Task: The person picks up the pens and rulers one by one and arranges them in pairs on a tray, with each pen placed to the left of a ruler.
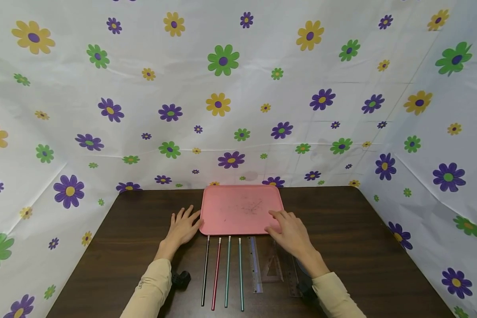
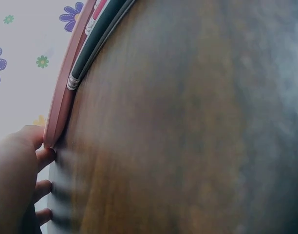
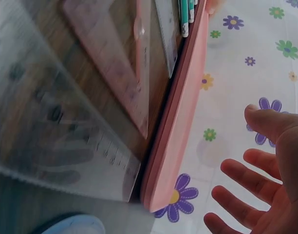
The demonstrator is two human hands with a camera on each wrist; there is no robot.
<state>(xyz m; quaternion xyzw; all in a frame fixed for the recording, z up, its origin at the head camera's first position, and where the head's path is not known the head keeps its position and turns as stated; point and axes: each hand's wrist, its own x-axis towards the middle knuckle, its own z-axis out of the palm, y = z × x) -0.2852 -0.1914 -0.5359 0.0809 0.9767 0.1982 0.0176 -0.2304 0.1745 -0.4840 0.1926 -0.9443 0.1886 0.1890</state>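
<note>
A pink tray (image 1: 218, 223) with dark scuffs lies at the table's far edge. My left hand (image 1: 181, 229) is at its left edge, fingers spread; in the left wrist view the thumb (image 2: 29, 134) touches the tray's corner. My right hand (image 1: 293, 235) hovers by the tray's front right corner, fingers apart and holding nothing; the right wrist view shows a gap between it and the tray. In front of the tray lie a black pencil (image 1: 205, 274), a red pencil (image 1: 216, 276), two green pencils (image 1: 227, 274), a clear ruler (image 1: 256, 265) and a clear set square (image 1: 279, 268).
Another clear ruler (image 1: 293, 280) lies under my right forearm. Beside it in the right wrist view is part of a blue rounded object (image 3: 76, 226). The dark wooden table (image 1: 353, 247) meets a flowered cloth (image 1: 190, 84) at the back and sides.
</note>
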